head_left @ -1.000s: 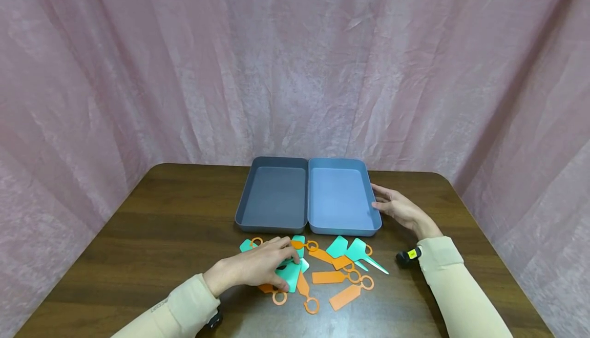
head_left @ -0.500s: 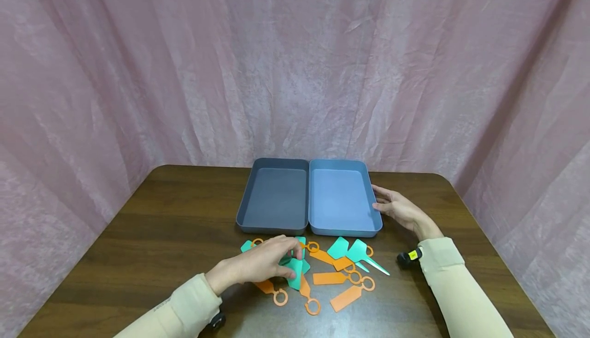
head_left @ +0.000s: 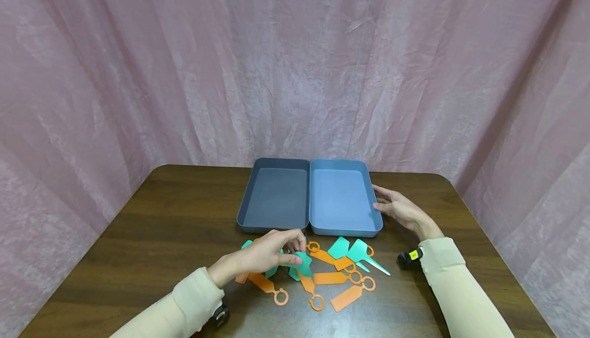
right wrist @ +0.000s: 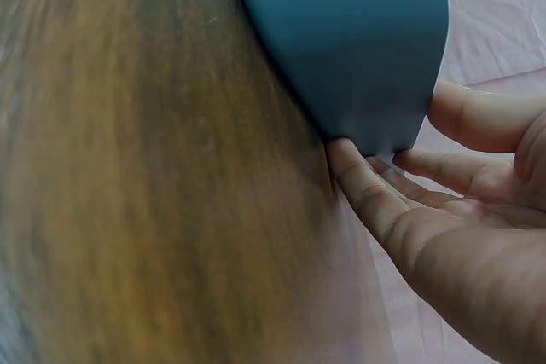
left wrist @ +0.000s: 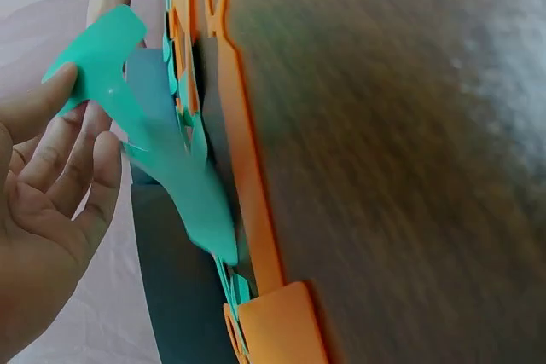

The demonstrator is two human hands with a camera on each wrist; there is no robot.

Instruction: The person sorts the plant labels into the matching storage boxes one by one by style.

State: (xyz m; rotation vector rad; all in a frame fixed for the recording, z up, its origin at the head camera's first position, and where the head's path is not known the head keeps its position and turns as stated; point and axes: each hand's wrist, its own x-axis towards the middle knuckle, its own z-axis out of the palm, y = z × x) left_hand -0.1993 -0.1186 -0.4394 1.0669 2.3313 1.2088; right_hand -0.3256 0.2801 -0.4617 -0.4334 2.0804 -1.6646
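Note:
My left hand (head_left: 269, 253) pinches a green plant label (head_left: 303, 265) between thumb and fingers, just above the pile. In the left wrist view the thumb presses on the wide head of this label (left wrist: 107, 50); a second green label (left wrist: 192, 189) overlaps its lower end, and whether they touch I cannot tell. Under and beside the hand lie orange ring-ended tags (head_left: 265, 282) and more green labels, partly hidden by it. My right hand (head_left: 403, 212) rests against the right side of the light blue tray (head_left: 378, 225), its fingers fairly straight and touching the wall (right wrist: 367, 108).
A dark grey tray (head_left: 244, 205) stands left of the blue one, their sides together. Two green labels (head_left: 357, 250) and several orange tags (head_left: 348, 297) are spread in front of the trays on the wooden table (head_left: 175, 225). A pink curtain (head_left: 295, 71) hangs behind.
My left hand has lifted the green label a little and shifted it right and away from me. One orange tag beneath has slid slightly. The right hand stays at the blue tray.

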